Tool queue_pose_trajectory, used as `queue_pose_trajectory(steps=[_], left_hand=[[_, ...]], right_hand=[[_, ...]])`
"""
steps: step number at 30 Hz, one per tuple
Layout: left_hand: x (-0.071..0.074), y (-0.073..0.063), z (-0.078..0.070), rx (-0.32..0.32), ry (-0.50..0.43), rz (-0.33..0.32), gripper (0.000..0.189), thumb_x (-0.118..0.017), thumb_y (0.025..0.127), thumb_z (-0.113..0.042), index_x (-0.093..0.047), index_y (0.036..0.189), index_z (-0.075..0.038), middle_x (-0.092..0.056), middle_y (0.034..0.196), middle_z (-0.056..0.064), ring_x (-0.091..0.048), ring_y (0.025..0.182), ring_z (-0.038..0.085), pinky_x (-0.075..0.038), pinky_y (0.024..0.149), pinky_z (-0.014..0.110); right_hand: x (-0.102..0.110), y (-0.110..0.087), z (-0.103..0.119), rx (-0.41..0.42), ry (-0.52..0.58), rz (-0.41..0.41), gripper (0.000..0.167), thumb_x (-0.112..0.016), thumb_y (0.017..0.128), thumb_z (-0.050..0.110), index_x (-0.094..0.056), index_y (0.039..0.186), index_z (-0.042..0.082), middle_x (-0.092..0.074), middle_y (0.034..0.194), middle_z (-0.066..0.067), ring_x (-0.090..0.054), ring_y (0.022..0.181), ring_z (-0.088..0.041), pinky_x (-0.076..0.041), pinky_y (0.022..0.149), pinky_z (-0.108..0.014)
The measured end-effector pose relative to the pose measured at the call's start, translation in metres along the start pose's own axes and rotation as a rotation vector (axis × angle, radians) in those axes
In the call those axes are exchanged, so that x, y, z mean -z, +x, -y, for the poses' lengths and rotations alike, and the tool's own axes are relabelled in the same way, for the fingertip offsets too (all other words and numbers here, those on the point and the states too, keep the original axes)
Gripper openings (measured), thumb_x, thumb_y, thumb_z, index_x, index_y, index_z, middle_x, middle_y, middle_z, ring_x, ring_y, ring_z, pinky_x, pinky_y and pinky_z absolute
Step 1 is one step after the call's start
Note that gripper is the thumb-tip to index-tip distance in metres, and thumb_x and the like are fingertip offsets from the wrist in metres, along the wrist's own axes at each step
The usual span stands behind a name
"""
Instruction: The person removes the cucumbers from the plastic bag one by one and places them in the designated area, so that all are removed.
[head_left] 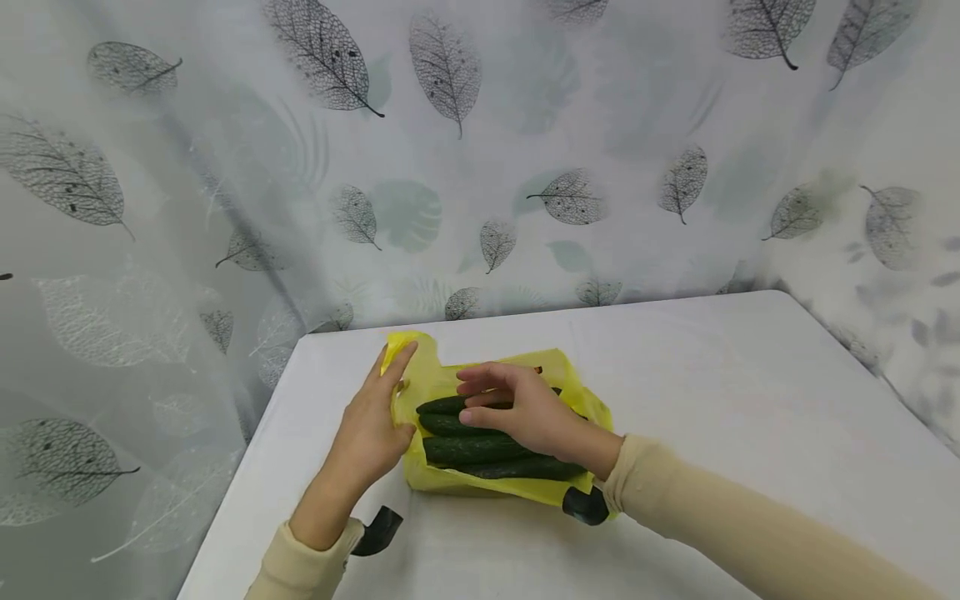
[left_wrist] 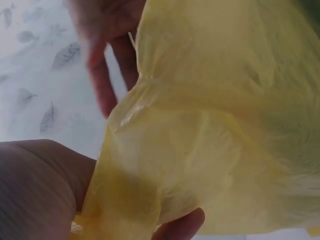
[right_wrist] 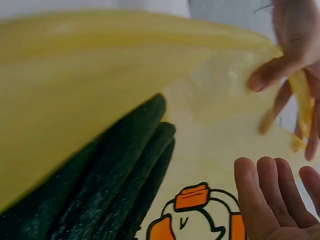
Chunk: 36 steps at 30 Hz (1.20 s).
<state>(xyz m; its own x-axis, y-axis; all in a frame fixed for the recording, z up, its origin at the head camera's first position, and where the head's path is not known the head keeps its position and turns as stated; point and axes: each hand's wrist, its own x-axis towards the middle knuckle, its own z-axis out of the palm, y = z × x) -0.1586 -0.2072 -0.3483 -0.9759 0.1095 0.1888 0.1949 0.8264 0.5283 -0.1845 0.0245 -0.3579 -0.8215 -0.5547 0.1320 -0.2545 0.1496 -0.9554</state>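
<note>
Several dark green cucumbers [head_left: 468, 450] lie side by side in a yellow plastic bag [head_left: 555, 367], its mouth spread wide around them. At the bag's left edge, my left hand [head_left: 371, 433] holds the thin plastic, thumb on the near side and fingers behind it. The right wrist view shows this left hand [right_wrist: 295, 60] with a yellow strip passing by its fingers. Over the cucumbers hovers my right hand [head_left: 528, 412], fingers loosely bent and holding nothing. Beside the cucumber tips [right_wrist: 157, 107], an orange and black cartoon print [right_wrist: 192, 210] shows.
The bag rests on a white table [head_left: 712, 400] toward its left half. A leaf-patterned curtain [head_left: 495, 167] hangs behind and along the sides. Black wrist pieces [head_left: 377, 531] stick out near both cream sleeves [head_left: 720, 500].
</note>
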Motion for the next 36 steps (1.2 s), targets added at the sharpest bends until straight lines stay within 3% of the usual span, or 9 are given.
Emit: queue_pose_trajectory(steps=[5,12,27,36], left_hand=[[-0.001,-0.003,-0.002,-0.018,0.009,-0.004,0.106,-0.074,0.071,0.014,-0.031,0.160,-0.023,-0.020,0.164,0.022,-0.059,0.116,0.044,-0.052,0.081,0.054],[-0.001,-0.005,-0.002,-0.033,0.025,-0.005,0.107,-0.072,0.070,0.015,-0.029,0.161,-0.021,-0.022,0.163,0.023,-0.060,0.114,0.042,-0.052,0.076,0.050],[-0.002,-0.008,-0.002,-0.030,-0.005,0.000,0.106,-0.071,0.071,0.016,-0.029,0.161,-0.020,-0.028,0.162,0.020,-0.061,0.114,0.036,-0.049,0.065,0.039],[-0.005,-0.010,-0.001,-0.050,-0.009,-0.014,0.105,-0.069,0.069,0.016,-0.031,0.160,-0.019,-0.031,0.160,0.020,-0.061,0.114,0.035,-0.049,0.069,0.041]], right_hand=[[-0.005,-0.002,-0.015,0.008,-0.173,0.014,0.053,-0.079,0.089,0.017,-0.061,0.137,0.008,-0.067,0.120,-0.004,-0.066,0.109,-0.026,-0.053,0.091,-0.036],[-0.008,-0.006,-0.025,-0.019,-0.410,0.038,0.046,-0.080,0.088,0.020,-0.066,0.131,0.013,-0.070,0.114,0.001,-0.066,0.103,-0.017,-0.053,0.087,-0.038],[-0.009,-0.004,-0.050,-0.083,-0.514,0.046,0.039,-0.080,0.087,0.014,-0.070,0.124,0.006,-0.071,0.116,-0.005,-0.066,0.106,-0.023,-0.052,0.089,-0.042],[-0.014,-0.001,-0.068,-0.083,-0.614,0.050,0.040,-0.083,0.084,0.017,-0.073,0.122,0.008,-0.073,0.115,-0.005,-0.067,0.108,-0.022,-0.052,0.090,-0.042]])
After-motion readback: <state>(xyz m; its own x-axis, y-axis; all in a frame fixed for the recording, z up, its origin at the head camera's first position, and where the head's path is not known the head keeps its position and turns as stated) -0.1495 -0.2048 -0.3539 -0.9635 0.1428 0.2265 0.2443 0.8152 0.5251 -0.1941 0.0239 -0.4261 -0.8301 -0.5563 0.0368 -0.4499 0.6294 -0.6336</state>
